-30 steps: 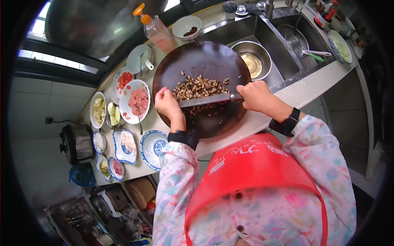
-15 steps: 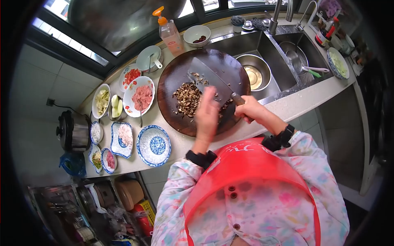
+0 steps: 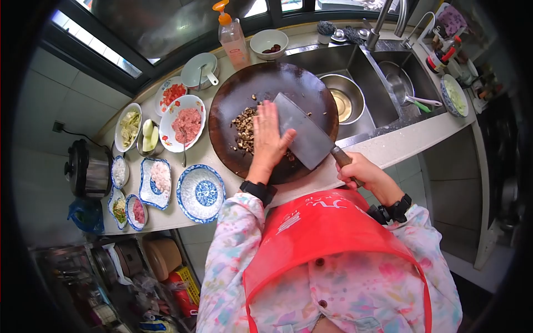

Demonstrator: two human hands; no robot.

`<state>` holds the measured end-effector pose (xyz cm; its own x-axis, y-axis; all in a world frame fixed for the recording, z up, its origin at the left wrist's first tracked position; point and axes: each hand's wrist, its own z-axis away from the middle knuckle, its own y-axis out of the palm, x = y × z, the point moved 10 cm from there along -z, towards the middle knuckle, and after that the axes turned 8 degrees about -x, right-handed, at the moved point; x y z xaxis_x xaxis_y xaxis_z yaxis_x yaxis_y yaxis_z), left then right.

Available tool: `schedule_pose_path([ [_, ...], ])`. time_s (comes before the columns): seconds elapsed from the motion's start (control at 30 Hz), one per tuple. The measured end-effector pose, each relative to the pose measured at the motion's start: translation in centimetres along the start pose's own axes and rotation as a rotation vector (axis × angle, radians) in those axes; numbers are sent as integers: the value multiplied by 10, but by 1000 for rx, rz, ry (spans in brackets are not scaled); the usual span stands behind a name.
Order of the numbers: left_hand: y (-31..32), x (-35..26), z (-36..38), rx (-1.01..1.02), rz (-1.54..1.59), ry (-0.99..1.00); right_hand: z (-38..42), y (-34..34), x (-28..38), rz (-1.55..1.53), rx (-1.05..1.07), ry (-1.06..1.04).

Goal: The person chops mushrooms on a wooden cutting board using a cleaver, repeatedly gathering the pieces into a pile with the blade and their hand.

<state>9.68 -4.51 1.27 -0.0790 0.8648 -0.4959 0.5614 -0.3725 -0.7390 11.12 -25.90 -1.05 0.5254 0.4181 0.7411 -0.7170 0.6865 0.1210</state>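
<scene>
A large round wooden cutting board [image 3: 233,105] lies on the counter in front of me. On its left part is a pile of chopped brown pieces [image 3: 244,130] that look like mushroom. My left hand [image 3: 268,139] is spread flat over the right side of that pile, fingers stretched out, and hides part of it. Just right of it is a cleaver [image 3: 305,130], its broad blade lying over the board beside my thumb. Its wooden handle is wrapped in my right hand [image 3: 361,171], near the board's lower right edge.
Left of the board stand a bowl of minced meat [image 3: 186,125], a blue patterned bowl [image 3: 201,193] and several small dishes of cut ingredients. Behind are a pump bottle [image 3: 233,44] and a white bowl [image 3: 268,43]. A sink [image 3: 383,102] with a metal pot [image 3: 355,99] is at right.
The cleaver has moved right and toward me, its blade now turned broadside. My left hand has shifted left over the pile with fingers spread. The pile looks smaller and more covered.
</scene>
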Motion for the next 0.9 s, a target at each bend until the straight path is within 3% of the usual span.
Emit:
schedule_pose_path([
  [0.1,-15,37,6,-46,-13,-151,10,-19,0,35,-116,-33],
  [0.17,-40,11,9,-113,3,-65,16,-42,3,-44,-284,-100],
  [0.3,-29,-66,29,39,44,292,6,-71,-27,-177,-392,-54],
  [0.37,-4,-89,54,83,26,549,-2,-65,-50,-295,-313,-4],
  [0.47,6,-88,50,136,-46,654,-13,-38,-70,-467,-263,43],
  [0.57,-9,-57,26,20,-134,581,-21,-1,-65,-488,-229,63],
  [0.7,-50,9,4,-186,-36,175,-31,40,-31,-221,-186,-87],
  [0.8,-69,42,8,-288,72,14,-23,33,6,262,-450,-326],
  [0.83,-73,57,10,-292,187,-118,-21,34,10,267,-446,-330],
  [0.87,-75,71,13,-296,303,-250,-14,35,25,485,-501,-452],
  [0.9,-79,72,11,-303,303,-250,-7,39,41,704,-555,-574],
])
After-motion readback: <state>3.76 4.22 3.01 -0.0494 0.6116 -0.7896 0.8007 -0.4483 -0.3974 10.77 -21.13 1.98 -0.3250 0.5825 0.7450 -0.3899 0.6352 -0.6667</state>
